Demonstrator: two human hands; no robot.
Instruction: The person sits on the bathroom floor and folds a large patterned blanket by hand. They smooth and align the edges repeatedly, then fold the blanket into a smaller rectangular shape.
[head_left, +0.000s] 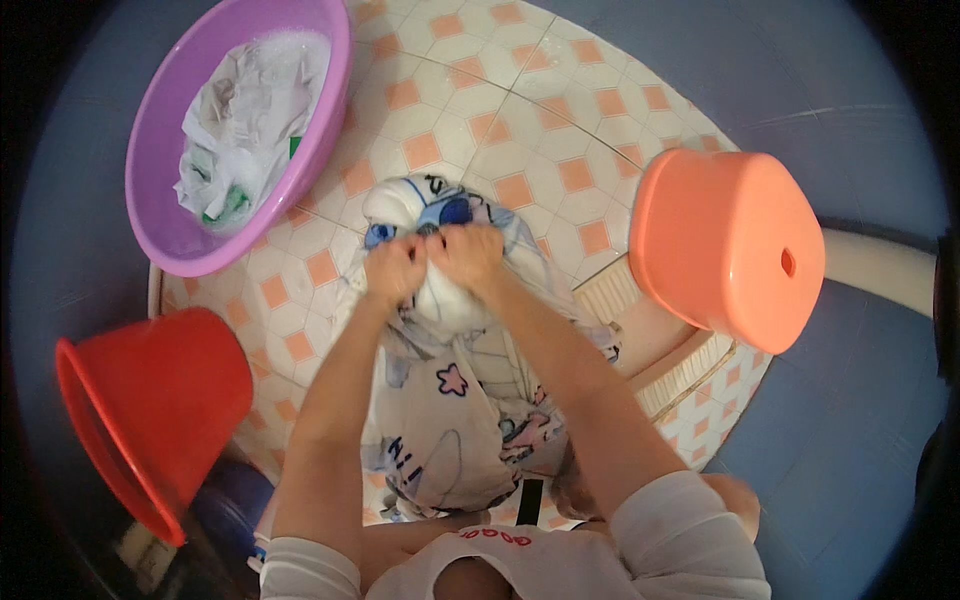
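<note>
A large white printed cloth (442, 427), with blue cartoon figures, a pink star and dark lettering, lies bunched on the floor before me and reaches back towards my legs. My left hand (394, 270) is clenched on a fold near its far end. Right beside it, my right hand (471, 259) grips the same bunch, knuckles up. The two fists almost touch. Between and below them a plain white fold (442, 304) bulges out. My fingertips are hidden in the fabric.
At upper left, a purple basin (154, 172) holds white and green laundry (247, 112) in suds. A red bucket (169, 397) is at left. An orange plastic stool (750, 247) stands right, by a squat toilet (660, 337) and a pale pipe (877, 266). Patterned tiles (450, 112) cover the floor.
</note>
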